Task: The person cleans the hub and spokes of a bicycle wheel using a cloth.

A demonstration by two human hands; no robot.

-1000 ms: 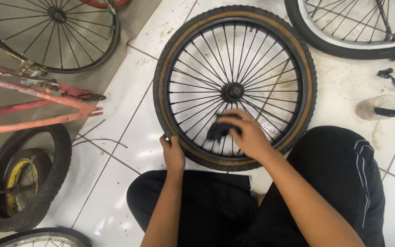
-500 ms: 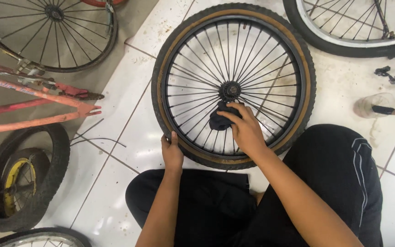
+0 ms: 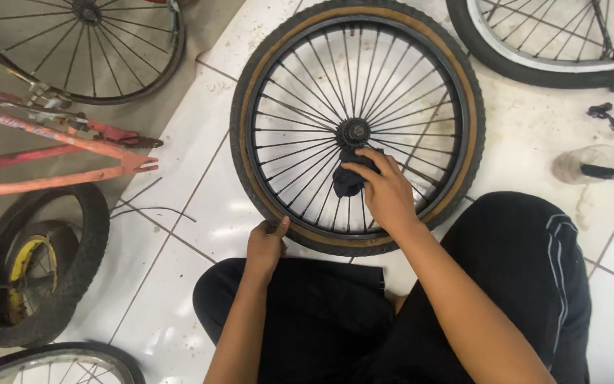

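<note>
left hand (image 3: pixel 266 245) pinching the near edge of the tan-walled bicycle wheel (image 3: pixel 357 124) lying flat on the white tiled floor (image 3: pixel 179 270), right hand (image 3: pixel 386 190) closed around a dark rag (image 3: pixel 348 178) pressed on the spokes just below the hub (image 3: pixel 354 132), red bike frame (image 3: pixel 44 142) off left, other wheels beyond

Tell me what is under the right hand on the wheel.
A dark cloth pressed on the spokes below the hub; the right hand hides part of it.

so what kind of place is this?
Probably a bicycle repair spot on a tiled floor. Spare wheels lie around, a red bike frame is nearby, and the right hand presses a dark cloth on a spoked wheel.
</note>
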